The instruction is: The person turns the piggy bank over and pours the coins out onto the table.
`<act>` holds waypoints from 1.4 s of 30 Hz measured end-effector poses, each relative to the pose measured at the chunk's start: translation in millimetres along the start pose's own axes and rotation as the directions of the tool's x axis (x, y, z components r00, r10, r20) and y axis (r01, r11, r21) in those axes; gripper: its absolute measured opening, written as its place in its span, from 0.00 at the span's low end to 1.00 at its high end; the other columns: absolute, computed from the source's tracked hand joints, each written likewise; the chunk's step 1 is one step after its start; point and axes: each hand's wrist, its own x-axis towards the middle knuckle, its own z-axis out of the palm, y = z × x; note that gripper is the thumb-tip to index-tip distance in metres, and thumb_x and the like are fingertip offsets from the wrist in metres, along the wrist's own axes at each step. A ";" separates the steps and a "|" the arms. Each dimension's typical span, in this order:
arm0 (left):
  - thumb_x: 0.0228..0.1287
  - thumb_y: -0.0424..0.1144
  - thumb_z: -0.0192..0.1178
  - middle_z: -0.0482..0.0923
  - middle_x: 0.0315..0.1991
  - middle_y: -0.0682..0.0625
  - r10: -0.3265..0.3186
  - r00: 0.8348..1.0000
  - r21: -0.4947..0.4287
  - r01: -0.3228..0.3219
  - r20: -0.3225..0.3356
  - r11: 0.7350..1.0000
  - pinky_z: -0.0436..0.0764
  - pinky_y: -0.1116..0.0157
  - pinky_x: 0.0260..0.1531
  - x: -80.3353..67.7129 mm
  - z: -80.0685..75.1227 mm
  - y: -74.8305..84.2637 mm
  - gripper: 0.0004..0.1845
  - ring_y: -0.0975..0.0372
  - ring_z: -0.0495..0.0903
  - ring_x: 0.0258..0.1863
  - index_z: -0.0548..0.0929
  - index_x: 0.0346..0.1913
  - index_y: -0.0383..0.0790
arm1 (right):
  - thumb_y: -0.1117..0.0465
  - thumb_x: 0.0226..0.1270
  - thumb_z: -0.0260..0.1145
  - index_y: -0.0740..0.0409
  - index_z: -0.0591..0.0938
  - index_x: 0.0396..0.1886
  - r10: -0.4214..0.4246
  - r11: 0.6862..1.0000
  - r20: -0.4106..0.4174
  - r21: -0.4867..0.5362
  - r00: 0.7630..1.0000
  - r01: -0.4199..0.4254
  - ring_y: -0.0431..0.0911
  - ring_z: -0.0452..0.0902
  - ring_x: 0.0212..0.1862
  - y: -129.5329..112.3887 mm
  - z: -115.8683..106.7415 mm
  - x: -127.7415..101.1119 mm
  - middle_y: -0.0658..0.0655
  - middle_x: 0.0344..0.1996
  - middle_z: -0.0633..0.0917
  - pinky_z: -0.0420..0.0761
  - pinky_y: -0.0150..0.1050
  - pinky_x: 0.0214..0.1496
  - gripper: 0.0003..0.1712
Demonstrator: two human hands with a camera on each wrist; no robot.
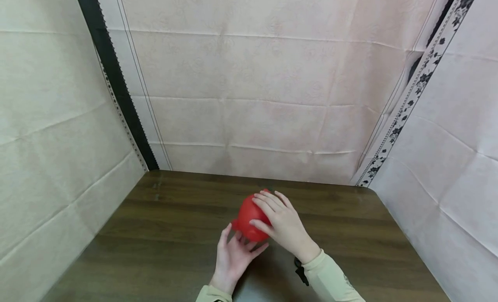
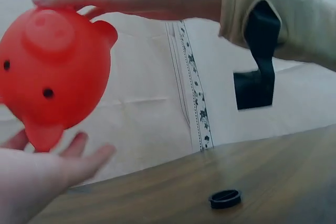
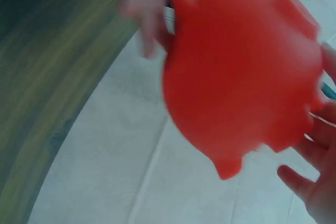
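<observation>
A red piggy bank point(image 1: 249, 215) is held above the table, tilted head down; in the left wrist view its snout lies above its eyes. My right hand point(image 1: 285, 226) grips it from the upper right, fingers spread over its surface. Below it, my left hand point(image 1: 235, 256) is turned palm up with fingers spread, close under an ear; whether they touch is hard to tell. The right wrist view shows the piggy bank point(image 3: 241, 77) large, with the right fingers point(image 3: 315, 140) at its edge and the left hand point(image 3: 149, 9) blurred behind.
A round black plug point(image 2: 224, 199) lies on the brown wooden table point(image 1: 175, 232). Pale cloth walls point(image 1: 264, 85) enclose the table at the back and both sides. A black strap point(image 2: 260, 51) hangs from the right sleeve.
</observation>
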 end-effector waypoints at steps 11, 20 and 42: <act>0.66 0.19 0.43 0.68 0.58 0.55 0.294 0.956 0.197 -0.288 -0.002 0.937 0.72 0.72 0.64 6.3 29.0 -9.7 0.28 0.67 0.75 0.56 0.66 0.65 0.47 | 0.51 0.56 0.73 0.59 0.78 0.56 0.186 0.980 -0.177 0.102 0.967 -0.170 0.53 0.76 0.57 -0.9 -2.2 1.1 0.59 0.54 0.82 0.68 0.57 0.68 0.30; 0.72 0.26 0.46 0.73 0.59 0.57 0.347 0.937 0.255 -0.326 -0.041 0.910 0.71 0.73 0.63 5.1 32.6 -14.9 0.20 0.68 0.74 0.57 0.75 0.61 0.46 | 0.47 0.64 0.66 0.60 0.77 0.58 0.243 0.966 -0.231 0.149 0.942 -0.213 0.53 0.75 0.60 -15.6 -3.3 -0.6 0.59 0.56 0.81 0.62 0.59 0.71 0.29; 0.66 0.37 0.60 0.56 0.74 0.49 0.283 0.959 0.700 -0.184 -0.026 0.690 0.75 0.66 0.62 3.2 21.9 14.5 0.39 0.58 0.62 0.69 0.54 0.76 0.55 | 0.50 0.63 0.68 0.51 0.64 0.71 0.503 0.595 0.292 0.566 0.813 -0.571 0.51 0.72 0.62 1.8 4.8 -50.2 0.54 0.65 0.70 0.79 0.50 0.59 0.39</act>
